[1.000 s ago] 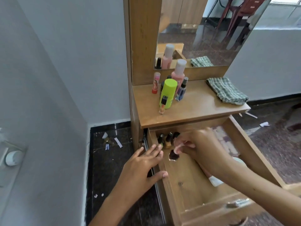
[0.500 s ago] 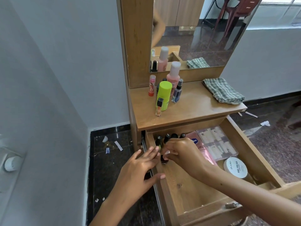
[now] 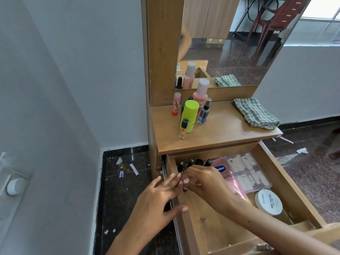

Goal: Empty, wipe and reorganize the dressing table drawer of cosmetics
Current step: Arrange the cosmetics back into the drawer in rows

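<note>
- Wooden dressing table (image 3: 220, 133) stood against grey wall over dark speckled floor; checked cloth (image 3: 255, 113) and upright bottles, incl. lime-green bottle (image 3: 189, 115), sat on top.
- Open drawer (image 3: 287, 183) held black-capped nail polish bottles (image 3: 191, 162) at rear left, pink packet, clear nail-tip box, white jar (image 3: 268, 201).
- Left hand (image 3: 156, 201) lay spread on left drawer wall.
- Right hand (image 3: 207, 181) fingers pinched narrow on a small dark item beside the bottles; identity unclear.

- Lime-green bottle (image 3: 189, 115) at the tabletop's 9 o'clock
- Green-and-white checked cloth (image 3: 256, 113) at 2 o'clock
- Pink packet (image 3: 230, 179), blue logo
- White jar (image 3: 269, 201), black lettering
- Black-capped polish bottles (image 3: 195, 162)
</note>
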The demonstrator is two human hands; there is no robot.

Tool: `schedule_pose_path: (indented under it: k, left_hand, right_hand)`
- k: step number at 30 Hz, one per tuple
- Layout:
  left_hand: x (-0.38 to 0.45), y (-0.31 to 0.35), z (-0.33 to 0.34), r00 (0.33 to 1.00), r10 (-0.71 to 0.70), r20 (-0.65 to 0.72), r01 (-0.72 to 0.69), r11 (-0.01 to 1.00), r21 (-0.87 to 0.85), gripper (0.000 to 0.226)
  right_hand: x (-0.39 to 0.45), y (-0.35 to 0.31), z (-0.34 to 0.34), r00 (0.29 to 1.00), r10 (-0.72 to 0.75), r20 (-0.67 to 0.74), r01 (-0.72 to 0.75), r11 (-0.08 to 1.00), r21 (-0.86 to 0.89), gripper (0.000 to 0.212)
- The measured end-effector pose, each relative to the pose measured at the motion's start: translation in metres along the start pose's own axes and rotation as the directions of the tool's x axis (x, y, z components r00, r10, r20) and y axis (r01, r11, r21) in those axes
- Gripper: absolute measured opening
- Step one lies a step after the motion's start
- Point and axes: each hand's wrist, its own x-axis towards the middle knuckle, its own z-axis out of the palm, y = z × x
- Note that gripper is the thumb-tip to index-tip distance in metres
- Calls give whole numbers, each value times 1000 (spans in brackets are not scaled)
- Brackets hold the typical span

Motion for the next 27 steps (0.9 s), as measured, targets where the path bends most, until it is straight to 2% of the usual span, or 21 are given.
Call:
schedule_pose_path:
  k: [9, 14, 18, 22, 24, 27]
  left_hand:
    - [-1, -2, 3, 1000, -4, 5, 4, 1000, 9, 70]
    - [0, -3, 3, 1000, 7, 2, -7, 1000, 13, 65]
    - [0, -3, 3, 1000, 22, -17, -21, 1000, 14, 62]
    - [1, -7, 6, 1000, 20, -9, -19, 999, 31, 71]
    - [3, -5, 5, 1000, 14, 15, -15, 999, 45, 77]
    - [12, -4, 0, 989, -1, 150, -20, 990, 137, 79]
  right_hand:
    - [-1, 6, 2, 996, 87, 5, -87, 996, -2, 15]
    - [-4, 2, 0, 995, 95, 15, -95, 995, 6, 18]
    - [-4, -2, -12, 995, 102, -19, -103, 994, -40, 26]
    - [-4, -1, -32, 996, 74, -43, -78, 990, -118, 33]
    - [-2, -1, -42, 994, 81, -68, -89, 989, -117, 35]
    - [7, -2, -61, 983, 72, -170, -89, 992, -95, 27]
